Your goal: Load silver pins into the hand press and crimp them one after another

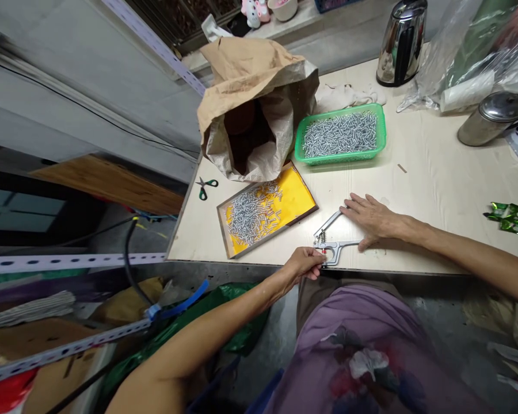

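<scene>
In the head view, the person sits at a pale surface [435, 172] with a metal hand press tool [331, 244] lying near its front edge. The right hand [371, 218] rests open and flat on the tool's long handles, pinning it down. The left hand [304, 264] is closed in a pinch at the tool's head, fingertips at the jaw; whether it grips a small part there cannot be told. Just left of the tool lies a yellow tray [296, 198] scattered with screws, and beyond it a green basket [382, 129] full of them, beside an open paper sack [254, 109]. The work seems to be at the loading stage: the next move likely calls for steady seating at the head, then squeezing the handles.
</scene>
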Tool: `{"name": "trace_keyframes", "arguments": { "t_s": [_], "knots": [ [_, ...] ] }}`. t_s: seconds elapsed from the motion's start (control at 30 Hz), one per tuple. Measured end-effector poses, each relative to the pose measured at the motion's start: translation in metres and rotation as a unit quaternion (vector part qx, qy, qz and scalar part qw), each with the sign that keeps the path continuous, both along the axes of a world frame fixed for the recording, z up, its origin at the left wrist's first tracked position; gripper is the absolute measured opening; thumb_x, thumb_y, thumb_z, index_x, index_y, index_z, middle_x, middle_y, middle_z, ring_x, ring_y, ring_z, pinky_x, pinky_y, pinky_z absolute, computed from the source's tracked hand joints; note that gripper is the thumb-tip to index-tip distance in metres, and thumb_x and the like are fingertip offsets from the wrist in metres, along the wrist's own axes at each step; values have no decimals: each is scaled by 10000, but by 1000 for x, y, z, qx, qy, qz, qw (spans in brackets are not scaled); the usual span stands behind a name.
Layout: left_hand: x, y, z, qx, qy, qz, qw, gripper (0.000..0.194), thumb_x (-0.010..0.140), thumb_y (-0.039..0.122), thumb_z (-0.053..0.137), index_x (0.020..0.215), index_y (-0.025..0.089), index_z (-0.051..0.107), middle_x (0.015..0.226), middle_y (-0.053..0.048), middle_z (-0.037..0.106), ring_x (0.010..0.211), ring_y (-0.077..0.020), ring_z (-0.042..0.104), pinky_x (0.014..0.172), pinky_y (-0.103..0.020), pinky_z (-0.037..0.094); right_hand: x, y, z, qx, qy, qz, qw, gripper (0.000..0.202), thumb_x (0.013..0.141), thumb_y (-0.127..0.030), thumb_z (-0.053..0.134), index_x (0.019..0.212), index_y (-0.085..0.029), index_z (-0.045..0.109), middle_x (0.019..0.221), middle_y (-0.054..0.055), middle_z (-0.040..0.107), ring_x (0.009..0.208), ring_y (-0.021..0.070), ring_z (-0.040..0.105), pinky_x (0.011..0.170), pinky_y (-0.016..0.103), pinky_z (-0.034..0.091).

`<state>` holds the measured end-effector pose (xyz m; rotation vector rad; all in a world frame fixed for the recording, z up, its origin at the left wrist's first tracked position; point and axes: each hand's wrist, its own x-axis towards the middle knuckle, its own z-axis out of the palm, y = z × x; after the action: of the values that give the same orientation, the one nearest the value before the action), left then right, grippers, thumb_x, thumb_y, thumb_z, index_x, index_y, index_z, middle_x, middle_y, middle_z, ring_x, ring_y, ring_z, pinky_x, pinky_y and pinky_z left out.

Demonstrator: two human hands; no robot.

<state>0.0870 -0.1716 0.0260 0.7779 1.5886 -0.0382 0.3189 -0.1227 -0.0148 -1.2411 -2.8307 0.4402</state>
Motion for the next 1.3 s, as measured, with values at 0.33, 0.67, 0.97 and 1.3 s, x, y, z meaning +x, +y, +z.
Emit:
{"name": "trace_keyframes", "arguments": {
  "t_s": [0.33, 0.67, 0.97, 1.3],
  "knots": [
    [-1, -3, -4, 20, 3, 3, 1000, 260, 780, 271, 699, 664, 133, 511, 446, 75, 498, 327, -38, 439, 386, -157, 381, -7, -10, 21, 17, -38, -11, 999, 669, 583, -488, 802, 1105, -147, 559, 1088, 133, 595, 970, 292, 508, 837, 402, 393],
    [5, -6, -12, 477, 157, -358, 787, 247, 840, 361, 625, 1022, 199, 585, 1026, -61, 631, 967, -202, 586, 794, -310, 489, -13, -33, 37, -9, -39, -39, 998, 285, 739, -270, 754, 937, -138, 597, 946, 113, 600, 916, 245, 510, 729, 335, 386],
    [36, 28, -26, 501, 135, -534, 668, 605, 828, 364, 638, 1323, 128, 382, 1174, -154, 551, 1061, -284, 516, 881, -425, 440, -8, -38, 40, -15, -55, -93, 994, 570, 632, -350, 835, 1078, -107, 576, 1027, 142, 598, 958, 280, 508, 759, 359, 416],
    [47, 38, -25, 499, 85, -540, 673, 215, 914, 343, 524, 1015, 161, 576, 981, -90, 578, 966, -238, 501, 818, -379, 438, -4, -33, 31, 2, -32, -75, 997, 136, 828, -266, 667, 860, -141, 621, 850, 87, 597, 831, 217, 495, 686, 309, 329]
  ]
}}
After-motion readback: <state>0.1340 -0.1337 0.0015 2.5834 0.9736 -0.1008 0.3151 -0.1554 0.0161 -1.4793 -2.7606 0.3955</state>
